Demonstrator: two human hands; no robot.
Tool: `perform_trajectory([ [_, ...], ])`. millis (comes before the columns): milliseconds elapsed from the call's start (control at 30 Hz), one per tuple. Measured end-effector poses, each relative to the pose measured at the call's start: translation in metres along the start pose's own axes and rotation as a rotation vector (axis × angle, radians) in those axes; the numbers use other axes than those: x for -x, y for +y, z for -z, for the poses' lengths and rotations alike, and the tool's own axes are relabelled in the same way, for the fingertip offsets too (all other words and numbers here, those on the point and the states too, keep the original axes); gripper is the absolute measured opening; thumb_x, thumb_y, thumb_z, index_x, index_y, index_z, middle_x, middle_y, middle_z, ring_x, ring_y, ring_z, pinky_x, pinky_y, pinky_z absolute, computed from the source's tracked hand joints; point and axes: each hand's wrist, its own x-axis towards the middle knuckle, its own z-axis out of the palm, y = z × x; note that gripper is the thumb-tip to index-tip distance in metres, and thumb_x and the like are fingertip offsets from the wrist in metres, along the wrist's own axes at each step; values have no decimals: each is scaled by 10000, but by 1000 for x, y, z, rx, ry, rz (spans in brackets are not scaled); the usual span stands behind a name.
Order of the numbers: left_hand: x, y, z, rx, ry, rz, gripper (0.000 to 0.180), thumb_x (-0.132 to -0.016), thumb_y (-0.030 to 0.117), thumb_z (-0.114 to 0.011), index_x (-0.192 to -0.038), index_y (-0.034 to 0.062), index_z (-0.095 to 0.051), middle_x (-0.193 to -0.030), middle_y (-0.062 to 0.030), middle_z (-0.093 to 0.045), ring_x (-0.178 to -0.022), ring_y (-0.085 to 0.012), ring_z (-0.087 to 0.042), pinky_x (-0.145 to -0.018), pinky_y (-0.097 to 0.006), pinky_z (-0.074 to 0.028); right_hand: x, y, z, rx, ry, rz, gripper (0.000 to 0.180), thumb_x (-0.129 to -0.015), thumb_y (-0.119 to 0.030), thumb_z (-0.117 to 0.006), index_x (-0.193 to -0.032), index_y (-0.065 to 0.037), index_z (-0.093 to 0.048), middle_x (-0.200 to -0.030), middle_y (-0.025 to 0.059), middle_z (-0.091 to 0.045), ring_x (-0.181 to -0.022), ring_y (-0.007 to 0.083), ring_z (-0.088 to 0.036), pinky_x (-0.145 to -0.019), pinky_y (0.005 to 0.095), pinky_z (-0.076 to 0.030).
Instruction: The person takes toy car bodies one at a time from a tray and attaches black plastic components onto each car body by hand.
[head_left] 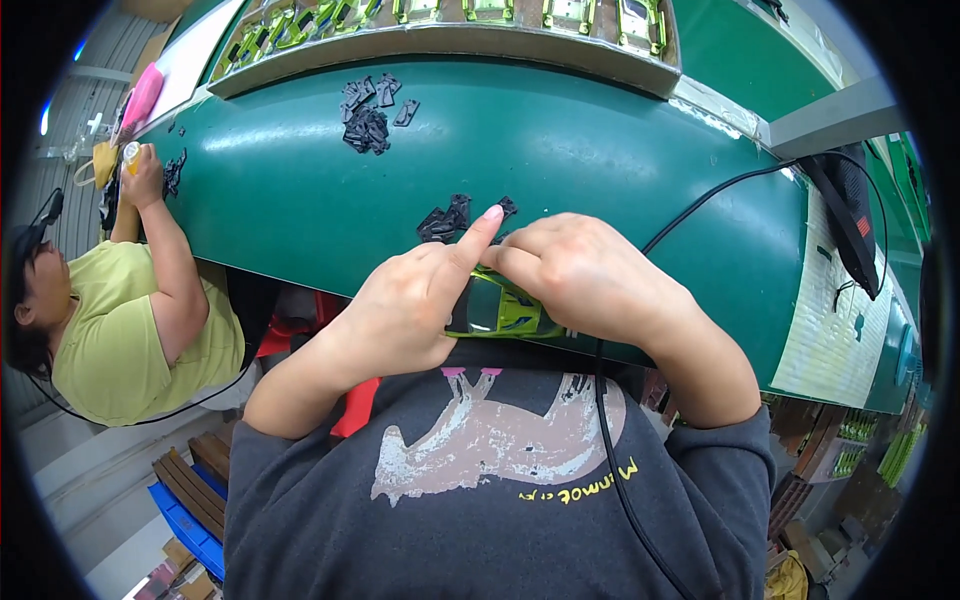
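**Both hands work close over a green shell**

The green shell (516,314) is at the near edge of the table (610,150), between the two hands and partly covered by them. One finger of the left hand (418,292) points out straight, while the others look curled. The fingers of the right hand (582,262) are bent inward at the far side of the shell. Whether they grip something I cannot tell, because the hands hide it.

The step seems to be fitting or pressing at this far side. To do it well, I would steady the shell with one hand and press gently and evenly with the other. Black parts (440,222) lie just beyond, in easy reach.

The shell looks like a toy car body: bright yellow-green, glossy, with a dark, smooth panel.
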Motion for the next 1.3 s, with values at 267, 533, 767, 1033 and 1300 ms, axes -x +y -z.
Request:
perform_trajectory([
  [267, 1, 9, 3, 70, 124, 206, 647, -611, -34, -689, -1248, 50, -607, -841, -143, -622, -760, -329, -635, -676, -398, -516, -6, 2, 24, 68, 578, 6, 154, -713, -102, -765, -815, -49, -661, -769, 90, -624, -731, 271, -642, -652, 371, -524],
  [533, 0, -2, -1, 30, 436, 394, 425, -686, -90, -664, -1100, -4, -623, -978, -167, -666, -880, -316, -670, -793, -341, -514, -6, -18, -2, 191, 432, 40, 230, -722, -142, -700, -941, -78, -680, -779, 42, -554, -710, 210, -593, -595, 342, -462],
  [767, -13, -17, 8, -238, 704, 289, 436, -645, -84, -650, -1059, 50, -629, -841, -144, -612, -780, -370, -615, -683, -421, -491, -11, -37, -15, 98, 410, -102, 300, -740, -76, -691, -1036, -39, -656, -832, 55, -593, -731, 211, -597, -617, 338, -464],
  [1033, 10, -27, 20, -248, 876, 499, 397, -716, -61, -695, -1098, 5, -611, -964, -157, -662, -875, -270, -669, -784, -321, -515, -24, 2, -19, -40, 394, -142, 294, -730, -48, -759, -1016, -59, -693, -968, 83, -644, -854, 258, -633, -714, 367, -525],
  [1300, 19, -21, 18, -117, 857, 503, 444, -696, -82, -710, -1120, -3, -605, -908, -97, -633, -814, -164, -608, -753, -266, -488, -55, 6, -47, 191, 190, -116, 236, -743, -111, -757, -975, -76, -733, -966, 61, -603, -903, 256, -591, -766, 379, -512],
])
